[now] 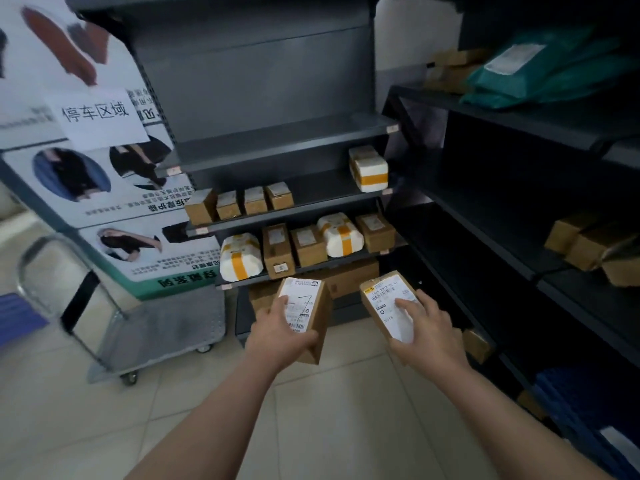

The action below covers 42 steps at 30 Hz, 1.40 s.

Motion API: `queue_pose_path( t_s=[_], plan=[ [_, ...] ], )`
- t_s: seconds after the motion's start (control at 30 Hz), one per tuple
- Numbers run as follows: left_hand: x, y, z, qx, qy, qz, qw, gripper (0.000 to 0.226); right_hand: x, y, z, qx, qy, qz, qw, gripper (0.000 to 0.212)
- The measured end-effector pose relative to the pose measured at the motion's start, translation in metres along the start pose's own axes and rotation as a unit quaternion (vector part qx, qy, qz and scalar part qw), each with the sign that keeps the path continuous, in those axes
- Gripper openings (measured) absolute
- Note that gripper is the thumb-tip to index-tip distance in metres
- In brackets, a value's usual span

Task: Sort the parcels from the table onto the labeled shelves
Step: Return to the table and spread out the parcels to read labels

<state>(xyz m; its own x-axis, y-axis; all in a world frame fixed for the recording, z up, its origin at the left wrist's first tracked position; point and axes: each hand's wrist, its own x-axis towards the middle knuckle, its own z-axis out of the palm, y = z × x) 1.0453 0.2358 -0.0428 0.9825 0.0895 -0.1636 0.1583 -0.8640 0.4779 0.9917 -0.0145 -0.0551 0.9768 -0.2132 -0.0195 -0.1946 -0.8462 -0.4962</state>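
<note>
My left hand (pixel 280 332) grips a brown cardboard parcel (pixel 311 306) with a white label marked "17", held low in front of the dark shelf unit (pixel 277 140). My right hand (pixel 424 327) grips a second brown parcel (pixel 384 292) with a barcode label, fingers spread over the label. Both parcels hang just below the third shelf (pixel 311 266), which holds several brown boxes and white padded parcels with yellow tape. The shelf above it (pixel 284 211) carries several small brown boxes and one white parcel (pixel 369 168). Small labels sit on the shelf edges.
A metal platform trolley (pixel 156 327) stands at the left by a poster board (pixel 86 188). A second dark rack (pixel 519 188) on the right holds a green mailer bag (pixel 540 64) and brown boxes (pixel 588 244). Larger cartons (pixel 349 275) sit on the bottom level. The floor is tiled.
</note>
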Motion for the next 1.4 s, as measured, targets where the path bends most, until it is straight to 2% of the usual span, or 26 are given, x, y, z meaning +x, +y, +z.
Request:
queue_pose_path(
  t_s=[0.4, 0.7, 0.93, 1.0, 1.4],
  plan=[
    [0.101, 0.034, 0.015, -0.006, 0.002, -0.027, 1.0, 0.1, 0.114, -0.005, 0.014, 0.008, -0.04, -0.029, 0.999, 0.074],
    [0.25, 0.038, 0.012, -0.028, -0.008, -0.016, 0.999, 0.099, 0.235, -0.041, 0.029, 0.011, -0.021, -0.028, 0.999, 0.073],
    [0.383, 0.059, -0.011, -0.032, -0.007, 0.015, 0.999, 0.101, 0.358, -0.092, 0.043, 0.008, 0.005, 0.011, 1.0, 0.075],
    [0.415, 0.063, -0.019, -0.024, -0.01, 0.019, 0.999, 0.1, 0.382, -0.102, 0.052, 0.01, -0.009, 0.022, 1.0, 0.074],
    [0.539, 0.095, -0.027, -0.013, -0.005, -0.013, 1.0, 0.094, 0.54, -0.119, 0.074, -0.005, -0.008, 0.008, 1.0, 0.072]
  ],
)
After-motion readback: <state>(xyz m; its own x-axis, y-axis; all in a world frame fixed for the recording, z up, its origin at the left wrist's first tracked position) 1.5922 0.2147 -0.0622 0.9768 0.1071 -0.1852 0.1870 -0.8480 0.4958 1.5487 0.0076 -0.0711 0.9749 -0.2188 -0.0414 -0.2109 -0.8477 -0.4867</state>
